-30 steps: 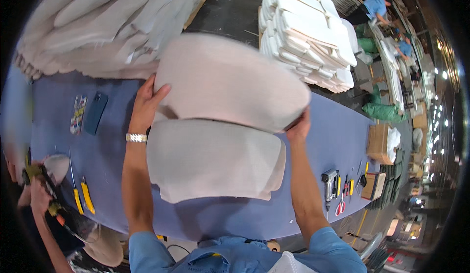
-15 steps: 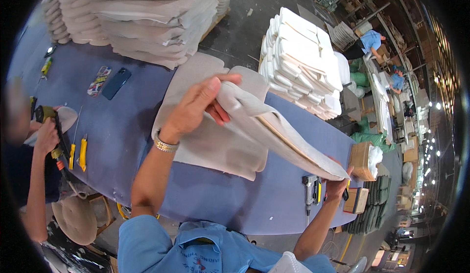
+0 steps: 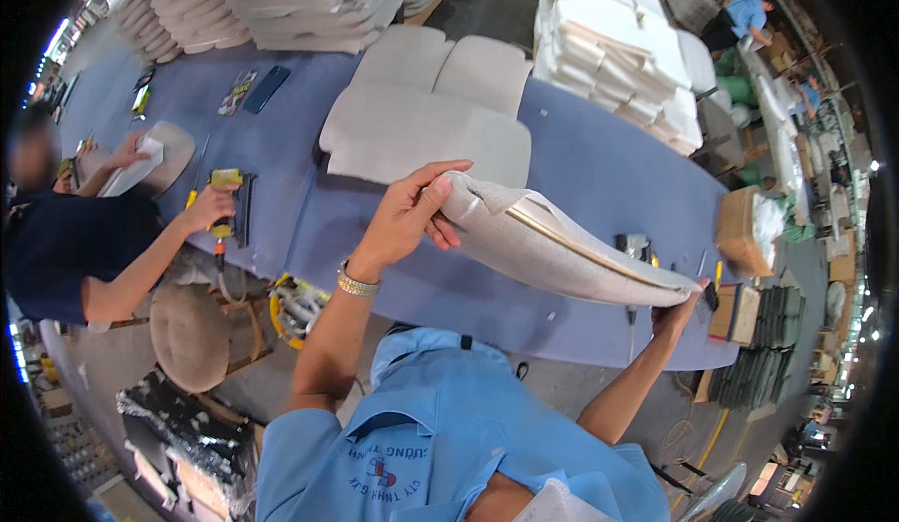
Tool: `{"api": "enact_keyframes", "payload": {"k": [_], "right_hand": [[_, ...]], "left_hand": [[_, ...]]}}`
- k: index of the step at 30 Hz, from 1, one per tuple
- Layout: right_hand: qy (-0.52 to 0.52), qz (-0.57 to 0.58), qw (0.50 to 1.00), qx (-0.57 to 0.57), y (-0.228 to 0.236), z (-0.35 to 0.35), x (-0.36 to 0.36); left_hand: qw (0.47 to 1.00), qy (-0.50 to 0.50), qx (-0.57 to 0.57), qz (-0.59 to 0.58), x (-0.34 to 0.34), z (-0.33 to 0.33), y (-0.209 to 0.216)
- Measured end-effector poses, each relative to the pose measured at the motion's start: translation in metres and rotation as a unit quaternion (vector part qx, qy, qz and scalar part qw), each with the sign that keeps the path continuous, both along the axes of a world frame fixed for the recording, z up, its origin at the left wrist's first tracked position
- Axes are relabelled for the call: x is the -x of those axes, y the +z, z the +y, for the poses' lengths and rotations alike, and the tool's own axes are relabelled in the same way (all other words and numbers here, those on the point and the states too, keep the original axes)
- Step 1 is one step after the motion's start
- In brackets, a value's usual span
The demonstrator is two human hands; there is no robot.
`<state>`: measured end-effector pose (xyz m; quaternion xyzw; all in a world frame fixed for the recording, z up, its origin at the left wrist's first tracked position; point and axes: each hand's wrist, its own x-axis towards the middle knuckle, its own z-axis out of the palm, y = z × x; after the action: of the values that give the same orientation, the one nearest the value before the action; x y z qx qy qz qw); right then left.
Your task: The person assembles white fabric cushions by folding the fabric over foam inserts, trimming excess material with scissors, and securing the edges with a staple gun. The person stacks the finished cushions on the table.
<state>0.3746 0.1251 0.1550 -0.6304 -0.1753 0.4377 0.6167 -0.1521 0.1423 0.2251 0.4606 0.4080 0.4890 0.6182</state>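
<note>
A light grey upholstered pad (image 3: 552, 258) is held up edge-on between my two hands above the table's near side. Along its upper edge runs a thin tan strip, with loose fabric folded beside it. My left hand (image 3: 412, 215) grips the left end, thumb and fingers on either side. At the far right end, my right hand (image 3: 676, 314) is closed round the narrow tip, its fingers partly hidden. Beyond the pad, several matching grey pads (image 3: 421, 119) lie flat, overlapping one another. A nail gun (image 3: 634, 247) lies behind the pad, partly covered by it.
A blue-covered table (image 3: 599, 171) carries stacks of grey pads (image 3: 300, 2) and white pads (image 3: 613, 40). Two phones (image 3: 267, 89) lie at the left. Nearby, a co-worker (image 3: 89, 250) holds a yellow nail gun (image 3: 225, 190). A cardboard box (image 3: 740, 227) stands at the right.
The held pad has turned to show more of its near face and tan edge. My view has shifted, showing more of my shirt. The co-worker's nail gun has moved onto the table's edge.
</note>
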Motion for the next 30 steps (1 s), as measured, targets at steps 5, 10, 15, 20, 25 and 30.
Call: {"api": "enact_keyframes", "payload": {"k": [5,10,15,20,25,30], "right_hand": [[0.054,-0.1,0.988,0.101,-0.074,-0.013,-0.029],[0.157,-0.066,0.982,0.083,-0.152,-0.039,0.002],[0.202,-0.08,0.974,0.067,-0.126,-0.031,0.031],[0.232,-0.084,0.966,0.076,-0.11,-0.033,0.017],[0.273,-0.154,0.947,0.069,-0.101,-0.036,0.009],[0.265,-0.219,0.939,-0.005,-0.101,-0.039,0.006]], "left_hand": [[0.991,0.072,0.101,0.048,-0.035,-0.053,-0.045],[0.973,0.161,0.118,0.118,-0.039,-0.092,-0.159],[0.955,0.244,0.123,0.117,-0.047,-0.11,-0.161],[0.949,0.261,0.173,0.046,-0.051,-0.101,-0.153],[0.951,0.253,0.176,0.013,-0.039,-0.109,-0.16],[0.95,0.238,0.199,0.044,-0.03,-0.115,-0.153]]}}
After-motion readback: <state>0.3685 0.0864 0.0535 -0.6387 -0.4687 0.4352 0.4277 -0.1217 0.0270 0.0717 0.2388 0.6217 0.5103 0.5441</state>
